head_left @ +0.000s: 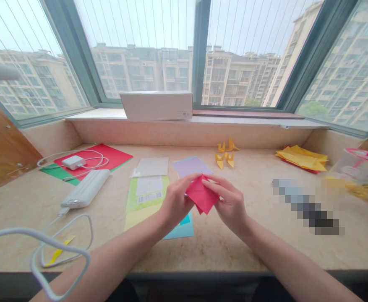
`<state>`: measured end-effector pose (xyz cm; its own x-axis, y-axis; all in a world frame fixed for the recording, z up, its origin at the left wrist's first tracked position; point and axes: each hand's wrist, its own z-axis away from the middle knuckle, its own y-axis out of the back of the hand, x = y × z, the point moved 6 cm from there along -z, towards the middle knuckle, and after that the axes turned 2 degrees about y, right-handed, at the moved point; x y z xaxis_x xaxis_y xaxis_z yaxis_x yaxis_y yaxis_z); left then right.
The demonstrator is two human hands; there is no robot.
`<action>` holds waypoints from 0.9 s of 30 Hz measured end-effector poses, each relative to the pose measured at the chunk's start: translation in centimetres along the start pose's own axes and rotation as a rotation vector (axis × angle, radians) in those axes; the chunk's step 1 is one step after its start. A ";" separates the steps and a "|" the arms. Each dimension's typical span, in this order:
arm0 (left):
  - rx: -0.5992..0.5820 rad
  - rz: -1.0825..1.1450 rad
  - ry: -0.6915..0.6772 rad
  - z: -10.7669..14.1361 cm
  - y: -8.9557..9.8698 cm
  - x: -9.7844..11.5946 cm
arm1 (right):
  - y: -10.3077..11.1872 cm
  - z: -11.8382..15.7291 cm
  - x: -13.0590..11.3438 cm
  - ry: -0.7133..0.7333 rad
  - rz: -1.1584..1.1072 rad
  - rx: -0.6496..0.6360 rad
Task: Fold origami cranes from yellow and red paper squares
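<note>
In the head view, a red origami paper (206, 196), part folded into a diamond, is held above the table (224, 251) between the left hand (176, 197) and the right hand (233, 203), whose fingers are bent closed on its two sides. This looks like a folding step under way; a next crease would call for lined-up edges and a firm press. The paper's underside and several fingertips are hidden, and a pixelated patch (306, 206) masks whatever lies at the right.
</note>
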<state>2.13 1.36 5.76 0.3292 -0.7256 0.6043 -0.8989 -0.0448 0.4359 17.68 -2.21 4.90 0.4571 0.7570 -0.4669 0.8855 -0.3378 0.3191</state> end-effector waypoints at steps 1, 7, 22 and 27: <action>0.002 -0.035 -0.042 0.1 0.1 0.1 | 0.0 0.1 -0.1 0.010 0.006 -0.005; 0.022 -0.229 -0.225 0.8 0.4 0.7 | 0.1 0.4 -0.8 0.048 0.022 0.015; -0.069 -0.500 -0.562 0.9 -0.9 3.3 | -0.1 0.0 1.9 -0.480 -0.263 0.014; -0.077 -0.489 -0.564 1.1 -1.1 3.8 | 0.5 -0.3 1.1 -0.346 -0.236 0.065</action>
<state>4.08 -2.12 6.87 0.4693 -0.8779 -0.0947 -0.6581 -0.4193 0.6254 18.56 -1.38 4.80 0.2328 0.5889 -0.7740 0.9675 -0.2210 0.1229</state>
